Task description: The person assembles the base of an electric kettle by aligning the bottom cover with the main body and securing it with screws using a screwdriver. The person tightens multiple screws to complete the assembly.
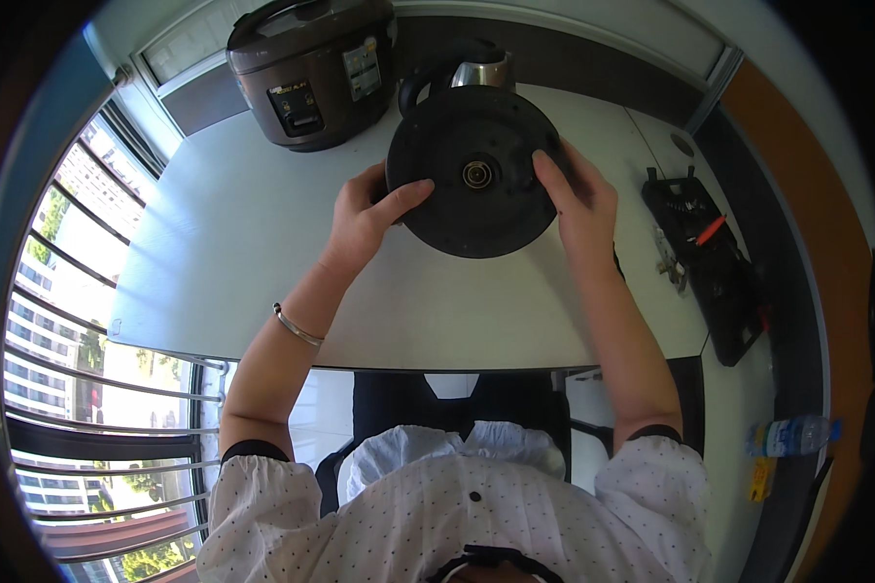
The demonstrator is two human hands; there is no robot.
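A round black kettle base [472,222] is held up above the white table, its flat face turned toward me. Brass-coloured rings show in the connector at its middle. My left hand [365,212] grips the left rim, thumb lying on the face and fingers behind. On the opposite rim, my right hand [583,199] is closed in the same way. The fingers of both hands are partly hidden. Just beyond the base stands a kettle [481,70] with a steel body and black handle, its lower part covered from view.
A brown rice cooker [311,78] stands at the back left of the white table [233,253]. An open black tool case [710,257] with an orange-red handled tool lies at the right, small metal parts beside it. Farther right is a plastic bottle [795,436]. A barred window borders the left.
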